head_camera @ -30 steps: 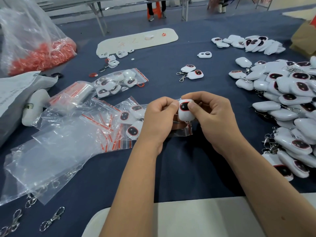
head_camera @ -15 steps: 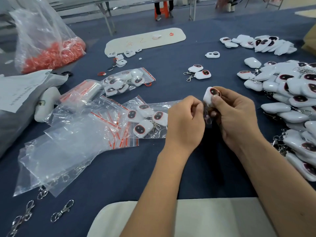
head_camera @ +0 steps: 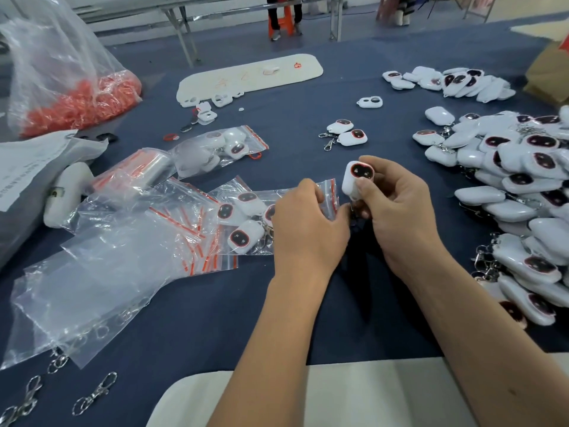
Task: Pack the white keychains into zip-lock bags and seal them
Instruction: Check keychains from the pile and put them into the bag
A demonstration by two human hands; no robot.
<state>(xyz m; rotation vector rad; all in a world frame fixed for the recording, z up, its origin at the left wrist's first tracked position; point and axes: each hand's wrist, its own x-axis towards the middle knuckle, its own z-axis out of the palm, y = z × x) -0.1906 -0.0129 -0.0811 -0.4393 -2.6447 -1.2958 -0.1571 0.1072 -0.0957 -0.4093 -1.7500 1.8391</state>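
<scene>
Head view: your right hand gripping white keychain, holding it upright above blue counter, thumb pressing on front. Your left hand pinching red-striped mouth of zip-lock bag just beside it, bag lying on counter with few keychains already sitting inside. Big heap of loose keychains piling up on right. Stack of empty bags lying left, metal clips near front edge.
</scene>
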